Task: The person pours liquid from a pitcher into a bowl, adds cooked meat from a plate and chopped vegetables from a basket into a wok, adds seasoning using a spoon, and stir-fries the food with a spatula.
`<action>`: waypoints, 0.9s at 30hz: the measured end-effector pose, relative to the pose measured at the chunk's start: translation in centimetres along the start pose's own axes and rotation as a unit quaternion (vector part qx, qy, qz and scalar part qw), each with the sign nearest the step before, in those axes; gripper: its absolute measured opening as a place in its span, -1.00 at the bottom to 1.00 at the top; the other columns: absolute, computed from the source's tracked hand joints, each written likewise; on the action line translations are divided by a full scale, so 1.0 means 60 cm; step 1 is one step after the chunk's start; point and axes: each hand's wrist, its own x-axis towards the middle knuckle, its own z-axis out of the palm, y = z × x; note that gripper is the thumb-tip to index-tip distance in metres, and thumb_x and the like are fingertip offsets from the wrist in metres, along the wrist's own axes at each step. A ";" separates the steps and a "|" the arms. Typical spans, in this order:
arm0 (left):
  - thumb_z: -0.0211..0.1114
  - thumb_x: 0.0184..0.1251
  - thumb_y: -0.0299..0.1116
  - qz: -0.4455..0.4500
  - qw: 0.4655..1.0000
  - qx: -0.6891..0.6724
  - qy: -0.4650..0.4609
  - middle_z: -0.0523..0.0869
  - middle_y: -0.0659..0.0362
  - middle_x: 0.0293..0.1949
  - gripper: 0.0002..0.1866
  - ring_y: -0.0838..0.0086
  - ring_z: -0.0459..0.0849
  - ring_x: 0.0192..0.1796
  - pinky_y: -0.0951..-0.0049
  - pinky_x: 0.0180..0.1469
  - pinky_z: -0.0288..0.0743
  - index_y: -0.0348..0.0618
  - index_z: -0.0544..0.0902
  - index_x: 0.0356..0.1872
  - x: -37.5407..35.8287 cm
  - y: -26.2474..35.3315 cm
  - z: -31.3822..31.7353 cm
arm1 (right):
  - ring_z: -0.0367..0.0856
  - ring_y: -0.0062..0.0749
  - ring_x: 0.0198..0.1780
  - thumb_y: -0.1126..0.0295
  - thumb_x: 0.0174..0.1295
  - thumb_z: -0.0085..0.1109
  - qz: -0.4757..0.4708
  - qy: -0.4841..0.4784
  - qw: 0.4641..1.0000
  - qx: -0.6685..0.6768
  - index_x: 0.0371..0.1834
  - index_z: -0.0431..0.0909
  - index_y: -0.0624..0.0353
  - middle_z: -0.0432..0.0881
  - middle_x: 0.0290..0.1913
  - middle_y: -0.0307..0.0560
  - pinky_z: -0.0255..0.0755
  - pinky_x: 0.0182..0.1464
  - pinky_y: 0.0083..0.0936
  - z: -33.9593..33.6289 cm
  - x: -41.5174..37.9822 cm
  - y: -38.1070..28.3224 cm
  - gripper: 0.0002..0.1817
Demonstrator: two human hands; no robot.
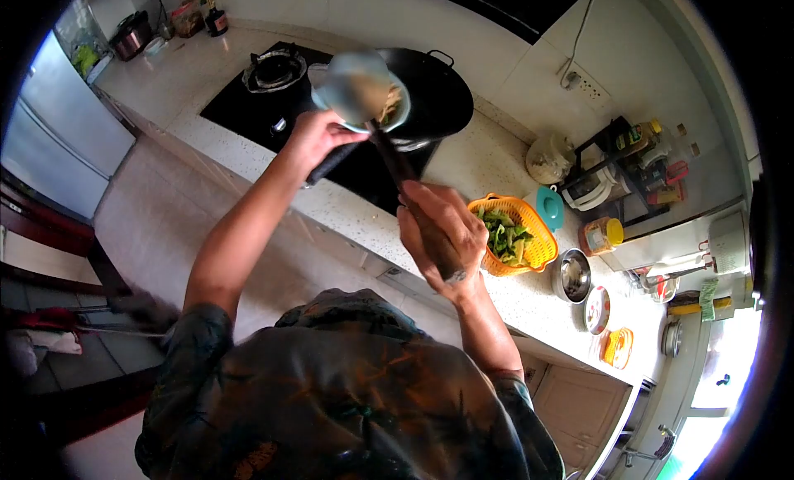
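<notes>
My left hand (pixel 321 135) is closed on the rim of a pale blue bowl (pixel 404 108), which is tilted over the near left side of a black wok (pixel 442 95). Some light brown strips of food (pixel 387 108) show inside the bowl. My right hand (pixel 442 228) grips the dark handle of a wok spatula (pixel 395 157). The spatula's broad head is smeared by motion and covers part of the bowl. Below my left hand, the wok's black handle (pixel 333 161) sticks out toward me.
Left of the wok is a second burner (pixel 275 69). On the counter to the right stand an orange basket (pixel 538 247) of green vegetables, a metal bowl (pixel 585 273), a small dish (pixel 597 310) and a yellow-lidded jar (pixel 600 236). A rack (pixel 616 170) with bottles is behind them.
</notes>
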 end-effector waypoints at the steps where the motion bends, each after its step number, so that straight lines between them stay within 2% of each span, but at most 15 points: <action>1: 0.09 0.12 -0.53 -0.009 1.000 -0.003 -0.001 0.61 -0.09 -0.18 -0.75 0.20 0.63 -0.12 0.20 -0.05 0.60 -0.43 0.46 -0.16 0.000 -0.001 0.000 | 0.61 -0.31 -0.38 0.68 -0.05 0.19 -0.001 0.003 1.000 0.004 -0.11 0.48 0.35 0.59 -0.34 0.06 0.47 -0.35 -0.58 0.001 0.001 -0.002 -0.65; 4: 0.14 0.07 -0.55 0.030 0.999 -0.026 0.005 0.62 -0.18 -0.25 -0.73 0.11 0.66 -0.18 0.16 -0.10 0.63 -0.54 0.47 -0.19 -0.008 -0.007 0.008 | 0.61 -0.32 -0.38 0.69 -0.05 0.19 0.021 0.000 1.000 -0.006 -0.12 0.48 0.35 0.59 -0.35 0.07 0.46 -0.34 -0.57 0.005 -0.001 0.002 -0.65; 13: 0.15 0.05 -0.56 0.022 0.999 -0.030 -0.001 0.61 -0.19 -0.27 -0.72 0.10 0.66 -0.19 0.16 -0.11 0.64 -0.57 0.46 -0.21 -0.011 -0.016 0.009 | 0.61 -0.33 -0.35 0.68 -0.03 0.20 0.014 0.017 1.000 -0.020 -0.12 0.49 0.34 0.60 -0.33 0.05 0.47 -0.31 -0.57 0.016 -0.004 0.012 -0.67; 16: 0.15 0.03 -0.57 0.016 0.999 -0.047 0.018 0.60 -0.21 -0.27 -0.69 0.09 0.66 -0.21 0.18 -0.11 0.65 -0.58 0.42 -0.19 -0.003 -0.018 0.005 | 0.62 -0.32 -0.33 0.68 -0.05 0.22 0.008 0.002 0.999 -0.050 -0.14 0.49 0.32 0.60 -0.29 0.06 0.48 -0.29 -0.57 -0.016 -0.005 -0.009 -0.66; 17: 0.15 0.03 -0.57 0.016 0.999 -0.048 0.019 0.60 -0.21 -0.27 -0.69 0.09 0.66 -0.21 0.18 -0.11 0.65 -0.58 0.42 -0.19 -0.002 -0.016 0.001 | 0.57 -0.34 -0.46 0.65 -0.06 0.21 -0.024 0.016 0.999 -0.030 -0.10 0.50 0.29 0.56 -0.36 0.04 0.45 -0.44 -0.52 -0.025 -0.007 -0.005 -0.63; 23: 0.14 0.02 -0.56 0.034 0.998 -0.043 0.007 0.59 -0.22 -0.26 -0.65 0.08 0.66 -0.22 0.24 -0.15 0.68 -0.60 0.38 -0.15 -0.015 -0.008 -0.012 | 0.56 -0.38 -0.45 0.63 -0.06 0.23 -0.031 -0.013 0.998 -0.056 -0.10 0.50 0.27 0.56 -0.35 0.01 0.43 -0.44 -0.56 -0.067 -0.012 -0.039 -0.63; 27: 0.12 0.04 -0.59 0.032 0.998 -0.051 0.012 0.54 -0.25 -0.15 -0.60 0.03 0.64 -0.18 0.14 -0.12 0.67 -0.62 0.33 -0.08 -0.011 -0.010 -0.025 | 0.58 -0.35 -0.41 0.63 -0.07 0.22 -0.026 -0.044 0.994 -0.101 -0.13 0.51 0.28 0.57 -0.32 0.00 0.46 -0.38 -0.52 -0.074 -0.017 -0.043 -0.65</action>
